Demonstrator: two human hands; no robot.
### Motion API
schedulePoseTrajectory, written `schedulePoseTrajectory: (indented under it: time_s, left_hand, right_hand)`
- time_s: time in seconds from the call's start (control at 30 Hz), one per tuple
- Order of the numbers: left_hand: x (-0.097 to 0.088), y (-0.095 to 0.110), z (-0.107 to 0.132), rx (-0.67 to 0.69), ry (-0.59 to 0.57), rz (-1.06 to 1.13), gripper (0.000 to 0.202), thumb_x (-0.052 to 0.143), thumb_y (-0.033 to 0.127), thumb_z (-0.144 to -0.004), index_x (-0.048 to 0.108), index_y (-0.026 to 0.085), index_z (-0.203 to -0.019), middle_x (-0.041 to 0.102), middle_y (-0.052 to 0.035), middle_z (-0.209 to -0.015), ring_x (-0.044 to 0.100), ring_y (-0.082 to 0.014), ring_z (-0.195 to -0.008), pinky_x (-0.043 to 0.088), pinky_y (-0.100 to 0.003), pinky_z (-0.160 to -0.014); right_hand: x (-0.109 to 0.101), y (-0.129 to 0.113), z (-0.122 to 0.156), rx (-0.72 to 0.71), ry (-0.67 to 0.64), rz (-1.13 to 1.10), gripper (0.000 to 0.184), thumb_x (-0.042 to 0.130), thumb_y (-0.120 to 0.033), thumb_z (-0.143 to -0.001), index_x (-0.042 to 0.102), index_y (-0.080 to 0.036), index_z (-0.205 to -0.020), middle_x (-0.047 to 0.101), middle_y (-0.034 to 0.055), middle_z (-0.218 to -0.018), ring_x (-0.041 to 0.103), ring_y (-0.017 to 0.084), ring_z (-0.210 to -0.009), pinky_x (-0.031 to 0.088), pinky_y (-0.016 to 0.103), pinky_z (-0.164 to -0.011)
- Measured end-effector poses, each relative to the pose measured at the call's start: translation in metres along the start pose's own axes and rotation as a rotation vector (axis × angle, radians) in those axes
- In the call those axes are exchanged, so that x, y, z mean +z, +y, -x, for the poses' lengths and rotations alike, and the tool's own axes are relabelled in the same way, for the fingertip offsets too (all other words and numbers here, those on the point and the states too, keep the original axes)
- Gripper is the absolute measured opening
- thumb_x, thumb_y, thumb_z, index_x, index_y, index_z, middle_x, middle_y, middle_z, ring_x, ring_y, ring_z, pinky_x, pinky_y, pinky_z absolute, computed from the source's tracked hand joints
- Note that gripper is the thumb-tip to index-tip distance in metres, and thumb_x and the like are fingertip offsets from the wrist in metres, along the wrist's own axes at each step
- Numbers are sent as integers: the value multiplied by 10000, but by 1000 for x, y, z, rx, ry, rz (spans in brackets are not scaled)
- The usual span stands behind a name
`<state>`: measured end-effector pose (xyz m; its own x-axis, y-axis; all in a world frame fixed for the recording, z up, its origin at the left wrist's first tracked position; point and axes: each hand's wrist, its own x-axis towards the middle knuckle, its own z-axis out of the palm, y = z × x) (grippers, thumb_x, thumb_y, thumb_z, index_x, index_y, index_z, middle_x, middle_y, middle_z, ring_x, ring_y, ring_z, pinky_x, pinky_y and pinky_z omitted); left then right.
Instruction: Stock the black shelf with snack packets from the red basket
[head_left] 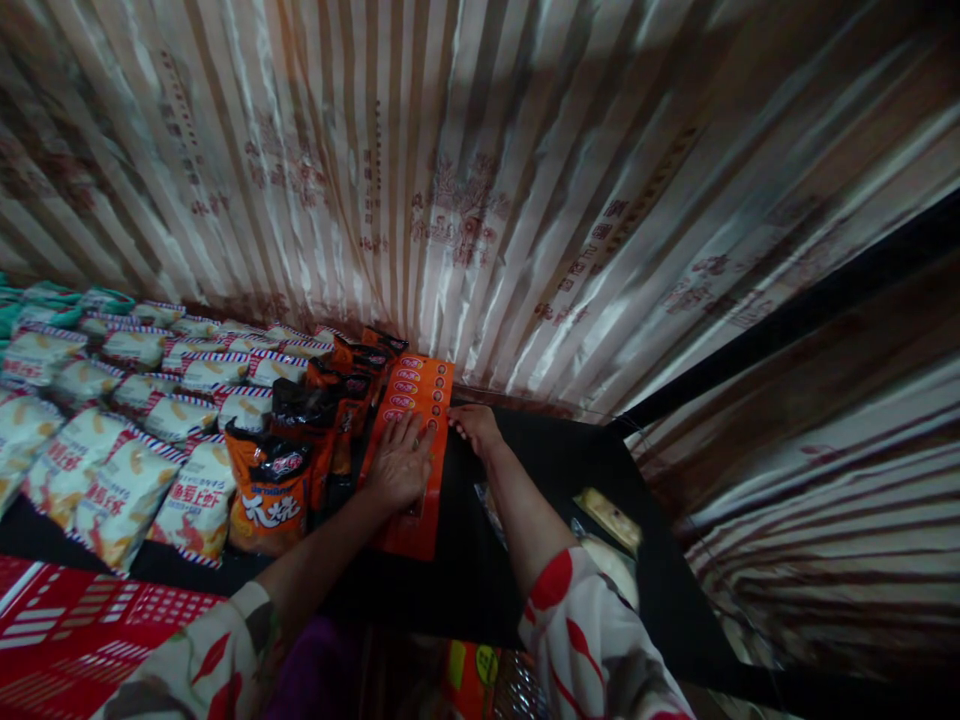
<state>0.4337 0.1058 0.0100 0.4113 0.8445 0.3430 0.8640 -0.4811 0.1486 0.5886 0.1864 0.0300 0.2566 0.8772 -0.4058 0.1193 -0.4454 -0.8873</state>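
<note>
A long orange packet (411, 400) with rows of round red labels lies flat on a black table (555, 470). My left hand (399, 462) rests flat on its middle, fingers stretched out. At the packet's right edge my right hand (475, 423) has its fingers curled, touching or pinching that edge. Both forearms wear sleeves in a red and white pattern.
Left of the packet stand orange and black snack bags (271, 490), then rows of white snack bags (120, 485) with red and blue trim. A clear-wrapped yellow item (611, 517) lies to the right. A striped curtain (480, 200) hangs behind. Red printed cardboard (67, 630) lies near left.
</note>
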Motion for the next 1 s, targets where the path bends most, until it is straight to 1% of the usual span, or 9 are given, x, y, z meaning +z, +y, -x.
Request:
schedulePoseTrajectory:
  time_s: [0.2,0.33,0.43,0.63,0.73,0.87,1.0]
  left_hand:
    - [1,0,0,-2,9,7,476,436,281,-855,458,188,-1321,424,-112,-1402,284,-259,-1343,209,-450,-1109]
    - [-2,0,-2,-12,-15,14,477,441,272,-850,461,185,-1318,428,-111,-1398,292,-261,-1338,216,-455,-1106]
    - [-5,1,-3,-9,-28,23,479,448,273,-850,461,178,-1319,422,-117,-1401,267,-271,-1349,224,-451,-1105]
    - [-7,1,-5,-10,-40,34,475,458,265,-842,476,180,-1309,428,-116,-1397,266,-282,-1349,222,-469,-1104]
    - [-6,0,-5,-11,-26,33,475,457,266,-842,476,186,-1309,430,-115,-1396,277,-285,-1343,215,-481,-1103]
    - [-6,-1,-5,-7,-3,28,464,452,268,-844,484,201,-1301,452,-104,-1380,307,-276,-1327,202,-490,-1105]
    - [-6,-1,-5,-13,-5,28,462,460,266,-834,491,217,-1293,457,-89,-1379,321,-274,-1319,217,-493,-1096]
  right_hand:
    - [2,3,-4,20,-6,-39,169,579,-87,-688,584,-128,-524,503,-52,-361,384,32,-292,291,140,-309]
    - [3,5,-6,21,-1,-53,183,560,-73,-706,585,-127,-533,501,-54,-358,402,33,-295,292,132,-304]
    - [3,6,-6,15,2,-59,173,564,-69,-702,590,-127,-541,503,-54,-361,411,33,-300,295,128,-305]
    - [2,6,-4,5,10,-53,120,644,-103,-639,592,-137,-537,512,-48,-360,425,45,-307,314,134,-307]
    - [2,5,-3,-3,14,-48,98,666,-119,-625,603,-134,-551,509,-46,-356,424,47,-309,316,134,-305]
    - [1,5,-1,-25,16,-42,88,676,-139,-634,612,-130,-574,519,-42,-372,430,45,-320,339,135,-319]
    - [-1,8,3,-60,19,-32,121,653,-177,-690,596,-132,-593,553,-25,-426,449,43,-346,365,133,-340]
